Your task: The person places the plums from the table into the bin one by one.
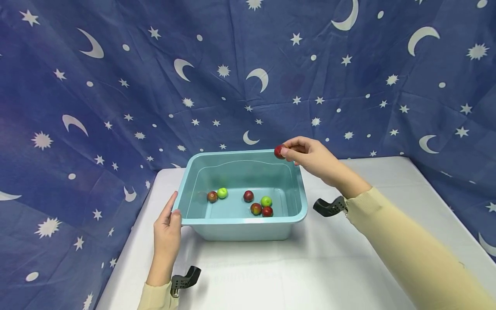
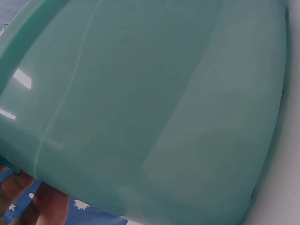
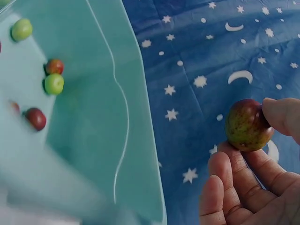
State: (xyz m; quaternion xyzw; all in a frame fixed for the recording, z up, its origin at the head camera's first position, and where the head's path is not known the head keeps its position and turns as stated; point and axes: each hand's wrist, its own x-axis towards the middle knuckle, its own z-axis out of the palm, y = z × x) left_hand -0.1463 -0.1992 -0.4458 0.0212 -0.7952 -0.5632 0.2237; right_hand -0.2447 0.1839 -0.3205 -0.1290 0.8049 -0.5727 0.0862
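Note:
My right hand (image 1: 315,159) pinches a plum (image 1: 279,151) between thumb and fingertips, at the back right corner of a teal plastic tub (image 1: 244,221). Up close in the right wrist view, the held plum (image 3: 246,126) is dark red above and mottled green below. My left hand (image 1: 166,234) grips the tub's left rim near its front corner, thumb on top. On the tub's floor lie several dark red plums (image 1: 248,196) and two green fruits, one green fruit (image 1: 222,193) at the left and another green fruit (image 1: 266,201) at the right. The tub's outer wall (image 2: 140,103) fills the left wrist view.
The tub stands on a white-covered table (image 1: 372,241). Behind and beside it hangs a blue cloth (image 1: 217,86) printed with moons and stars. Black wrist cameras (image 1: 329,207) stick out from both cuffs.

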